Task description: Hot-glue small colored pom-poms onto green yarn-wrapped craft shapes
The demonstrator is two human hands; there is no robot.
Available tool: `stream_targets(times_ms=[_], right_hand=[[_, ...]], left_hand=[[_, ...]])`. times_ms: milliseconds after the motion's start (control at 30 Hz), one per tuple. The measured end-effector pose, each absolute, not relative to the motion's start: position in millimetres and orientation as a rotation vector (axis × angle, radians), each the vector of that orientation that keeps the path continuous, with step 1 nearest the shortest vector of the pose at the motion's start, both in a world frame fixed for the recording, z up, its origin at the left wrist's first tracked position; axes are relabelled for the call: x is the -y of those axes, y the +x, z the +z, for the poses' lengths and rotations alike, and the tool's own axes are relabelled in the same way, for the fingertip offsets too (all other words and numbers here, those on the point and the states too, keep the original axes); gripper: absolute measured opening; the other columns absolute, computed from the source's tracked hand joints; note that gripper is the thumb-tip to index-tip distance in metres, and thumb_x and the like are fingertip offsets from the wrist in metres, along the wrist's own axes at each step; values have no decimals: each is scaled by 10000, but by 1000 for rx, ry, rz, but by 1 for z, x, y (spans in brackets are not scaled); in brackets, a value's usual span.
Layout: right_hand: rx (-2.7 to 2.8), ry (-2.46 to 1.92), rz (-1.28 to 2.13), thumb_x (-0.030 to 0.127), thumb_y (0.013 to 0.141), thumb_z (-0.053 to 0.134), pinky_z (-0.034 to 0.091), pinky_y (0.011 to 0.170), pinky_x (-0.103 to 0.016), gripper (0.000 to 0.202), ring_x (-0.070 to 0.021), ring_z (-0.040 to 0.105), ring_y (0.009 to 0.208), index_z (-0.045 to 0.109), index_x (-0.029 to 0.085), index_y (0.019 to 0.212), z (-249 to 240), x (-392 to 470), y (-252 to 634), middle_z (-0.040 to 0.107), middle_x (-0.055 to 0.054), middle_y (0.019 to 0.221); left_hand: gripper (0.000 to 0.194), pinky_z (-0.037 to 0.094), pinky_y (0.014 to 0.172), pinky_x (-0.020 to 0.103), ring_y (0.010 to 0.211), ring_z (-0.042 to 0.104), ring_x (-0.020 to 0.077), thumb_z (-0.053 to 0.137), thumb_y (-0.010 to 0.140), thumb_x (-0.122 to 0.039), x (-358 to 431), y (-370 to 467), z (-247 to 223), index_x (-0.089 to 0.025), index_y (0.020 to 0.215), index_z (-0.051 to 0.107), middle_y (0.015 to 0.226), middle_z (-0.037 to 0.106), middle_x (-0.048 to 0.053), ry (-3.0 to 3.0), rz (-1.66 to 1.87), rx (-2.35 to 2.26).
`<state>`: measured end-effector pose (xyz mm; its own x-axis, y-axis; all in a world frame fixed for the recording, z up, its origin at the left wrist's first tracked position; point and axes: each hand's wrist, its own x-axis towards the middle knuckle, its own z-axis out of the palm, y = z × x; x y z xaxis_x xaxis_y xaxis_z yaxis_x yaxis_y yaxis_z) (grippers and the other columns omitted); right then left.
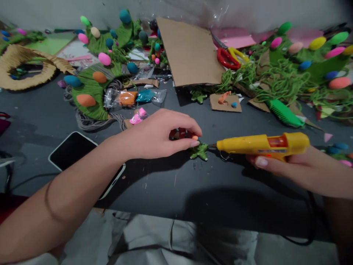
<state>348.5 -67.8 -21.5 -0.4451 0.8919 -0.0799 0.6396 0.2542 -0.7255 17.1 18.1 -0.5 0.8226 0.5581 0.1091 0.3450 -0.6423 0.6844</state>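
Observation:
A small green yarn-wrapped star (199, 151) lies on the dark table. My left hand (168, 134) reaches over it from the left, thumb and forefinger closed at its upper edge. A tiny orange ball (195, 138) shows at those fingertips; the other fingers curl underneath, partly hidden. My right hand (292, 165) grips a yellow hot glue gun (248, 144) with a red-orange window in its side. Its metal nozzle points left and reaches the star's right side; whether it touches is too small to tell.
A phone (75, 150) lies under my left forearm. Behind are a cardboard sheet (190, 51), red-and-yellow-handled scissors (228, 59), a green brush-like piece (285, 113), tangled green yarn (284, 82), clay packets (127, 98) and green yarn pieces (93, 88) with coloured balls. A cable hangs at right.

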Motion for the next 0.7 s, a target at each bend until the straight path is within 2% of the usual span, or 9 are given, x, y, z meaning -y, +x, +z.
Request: stream_targets(times_ms=[233, 533, 633, 700], right_hand=[[2076, -1462, 1102, 453, 905, 751, 656, 728, -196, 138, -165, 737, 701, 755, 316, 920, -18, 69, 341, 730, 62, 710], [2068, -1536, 1194, 456, 890, 767, 660, 809, -231, 230, -198, 777, 852, 785, 316, 1071, -18, 72, 346, 820, 51, 974], [2081, -1542, 1186, 482, 894, 758, 665, 786, -254, 308, -200, 769, 811, 783, 336, 1165, -19, 72, 346, 813, 48, 930], [2093, -1537, 1155, 494, 894, 755, 670, 754, -284, 296, -206, 754, 747, 789, 332, 1139, -19, 72, 346, 798, 40, 863]], left_hand=[[176, 471, 668, 228, 751, 657, 117, 643, 999, -322, -17, 15, 3, -198, 1020, 765, 909, 765, 8, 2280, 320, -686], [265, 429, 594, 231, 688, 622, 117, 544, 1051, -418, -15, 18, 8, -199, 1037, 694, 864, 737, 3, 2124, 175, -738], [277, 425, 598, 236, 690, 624, 118, 539, 1054, -436, -15, 18, 8, -201, 1037, 684, 870, 738, 3, 2122, 163, -747], [278, 422, 598, 242, 686, 626, 119, 534, 1056, -437, -15, 18, 7, -203, 1034, 682, 873, 741, 2, 2122, 155, -749]])
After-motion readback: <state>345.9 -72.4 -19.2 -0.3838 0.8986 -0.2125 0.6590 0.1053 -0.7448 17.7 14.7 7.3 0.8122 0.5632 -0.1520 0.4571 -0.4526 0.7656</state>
